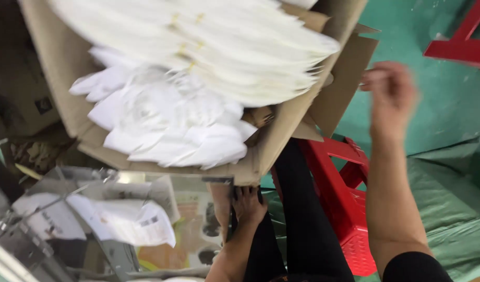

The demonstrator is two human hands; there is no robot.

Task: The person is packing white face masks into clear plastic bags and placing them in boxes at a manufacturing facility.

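Note:
A large cardboard box (68,57) fills the upper left, packed with stacks of white folded face masks (198,47) and loose ones (172,130). My left hand (248,203) is under the box's near corner, fingers curled against its bottom edge. My right hand (388,94) is raised in the air, blurred, just right of the box's open flap (344,78), and holds nothing that I can see.
A red plastic stool (344,198) stands under my right forearm, beside my black-clad legs (302,219). Clear bags with white packets (120,219) lie on a shiny surface at lower left. Green floor and green sacking (448,209) on the right; red frame (459,42) top right.

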